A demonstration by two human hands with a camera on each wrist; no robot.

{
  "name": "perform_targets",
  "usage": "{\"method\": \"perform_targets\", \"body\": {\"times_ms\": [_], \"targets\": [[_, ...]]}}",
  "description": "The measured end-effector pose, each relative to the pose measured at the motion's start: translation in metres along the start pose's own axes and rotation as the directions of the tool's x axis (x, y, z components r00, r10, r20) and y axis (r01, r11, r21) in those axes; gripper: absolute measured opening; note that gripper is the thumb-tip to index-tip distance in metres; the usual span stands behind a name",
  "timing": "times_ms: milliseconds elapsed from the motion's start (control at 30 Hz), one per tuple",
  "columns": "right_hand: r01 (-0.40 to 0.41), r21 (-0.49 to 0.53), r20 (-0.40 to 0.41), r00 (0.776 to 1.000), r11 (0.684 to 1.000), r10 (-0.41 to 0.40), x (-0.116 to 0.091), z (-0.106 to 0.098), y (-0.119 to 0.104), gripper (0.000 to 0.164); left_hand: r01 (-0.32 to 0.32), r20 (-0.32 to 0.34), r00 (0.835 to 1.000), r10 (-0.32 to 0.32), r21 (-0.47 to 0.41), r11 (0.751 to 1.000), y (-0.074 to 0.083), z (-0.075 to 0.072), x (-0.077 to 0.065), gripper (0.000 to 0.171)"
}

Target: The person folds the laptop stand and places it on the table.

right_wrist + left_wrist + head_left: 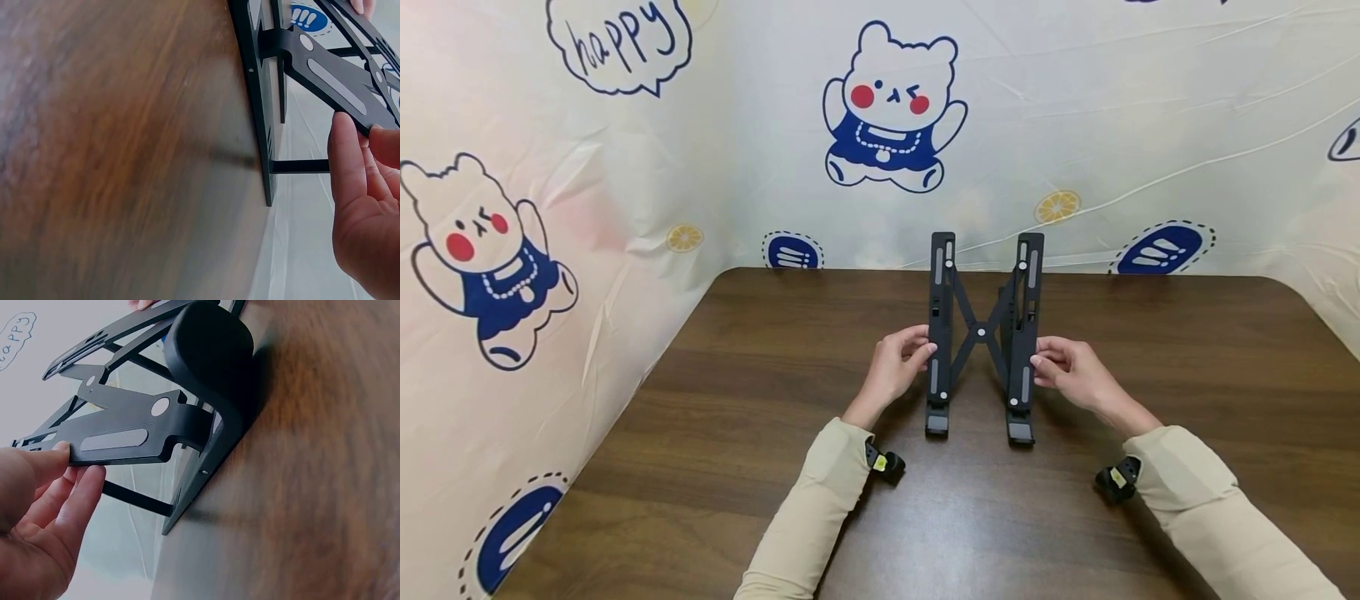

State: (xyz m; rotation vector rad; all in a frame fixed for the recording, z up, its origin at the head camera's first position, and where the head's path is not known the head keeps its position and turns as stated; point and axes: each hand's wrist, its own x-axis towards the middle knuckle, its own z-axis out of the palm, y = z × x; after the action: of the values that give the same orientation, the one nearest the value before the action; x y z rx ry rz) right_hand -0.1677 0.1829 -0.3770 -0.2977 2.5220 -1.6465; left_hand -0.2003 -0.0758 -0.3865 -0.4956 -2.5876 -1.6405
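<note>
Black folding stand point(981, 332) rests spread on the brown table point(985, 525), a little toward four o'clock of the head view's centre. At its nine o'clock side, the left hand point(895, 362) pinches one rail point(940, 325) between thumb and fingers; at three o'clock, the right hand point(1075, 373) pinches the other likewise.

Only the head view takes in both whole hands, the pale sleeves point(808, 500) and the black wrist cameras point(886, 463). From above, the crossed braces read as an X, with its pivot between the rails. The left wrist view adds what is hard to make out from there: a base bar point(192, 486) lying along the table, and a slim strut point(137, 497) meeting it from about ten o'clock. It also brings one curved front lip up close near twelve o'clock. The right wrist view shows a matching bar and strut on its own side, plus the other hand's fingertips at one o'clock. "Happy" appears on the backdrop point(760, 142) at eleven o'clock in the head view and at ten in the left wrist view, but not in the right.

Counted in the head view: one stand, two rails, two front lips at six o'clock, five pale round dots, two hands, two sleeves, two wrist cameras, two whole printed bears and three blue exclamation-mark ovals.
</note>
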Motion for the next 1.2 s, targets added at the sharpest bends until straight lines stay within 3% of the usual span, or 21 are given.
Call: {"method": "perform_targets", "body": {"times_ms": [467, 1200], "targets": [[0.014, 0.008, 0.002, 1.000, 1.000, -0.014, 0.003, 0.007, -0.001, 0.022, 0.007, 0.004, 1.000, -0.007, 0.008, 1.000, 0.000, 0.002, -0.001, 0.026], [0.048, 0.046, 0.016, 0.999, 0.998, -0.049, 0.006, 0.014, -0.002, 0.019, -0.053, -0.010, 0.999, 0.053, -0.011, 0.999, 0.004, 0.014, -0.001, 0.024]]}}
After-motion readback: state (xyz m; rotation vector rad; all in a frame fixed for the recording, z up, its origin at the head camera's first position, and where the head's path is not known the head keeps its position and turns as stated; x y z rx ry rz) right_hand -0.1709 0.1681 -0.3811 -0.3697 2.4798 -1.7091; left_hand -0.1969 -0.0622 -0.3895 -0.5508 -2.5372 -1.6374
